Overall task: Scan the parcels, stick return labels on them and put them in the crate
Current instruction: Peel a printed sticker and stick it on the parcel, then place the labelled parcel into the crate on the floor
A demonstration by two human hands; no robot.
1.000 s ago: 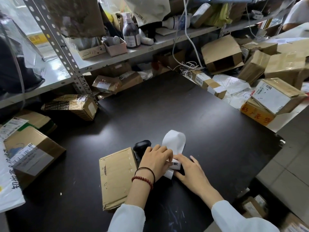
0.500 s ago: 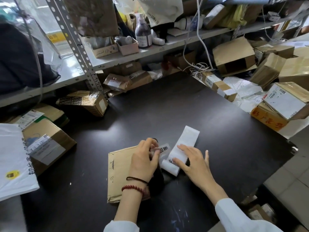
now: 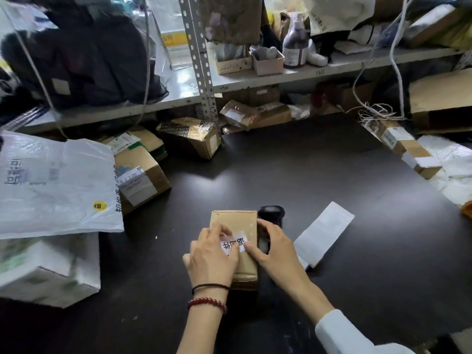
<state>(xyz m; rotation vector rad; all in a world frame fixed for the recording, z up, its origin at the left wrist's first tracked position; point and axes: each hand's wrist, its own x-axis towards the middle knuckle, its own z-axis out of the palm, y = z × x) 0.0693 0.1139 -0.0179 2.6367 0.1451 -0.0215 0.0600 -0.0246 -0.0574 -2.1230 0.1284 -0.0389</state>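
Sticking looked like the step in hand. On the dark table (image 3: 332,175), the brown parcel (image 3: 233,221) lay under both hands, w/ the backing strip (image 3: 324,231) right of the grip & the black scanner (image 3: 270,213) just beyond it. Our left hand (image 3: 213,256) pinched the return label (image 3: 233,242) onto the parcel top. Our right hand (image 3: 274,249) curled over the parcel's right edge, thumb at the label. Next, we judged: press flat, then crate it. No crate in view; label print partly covered, blurred.
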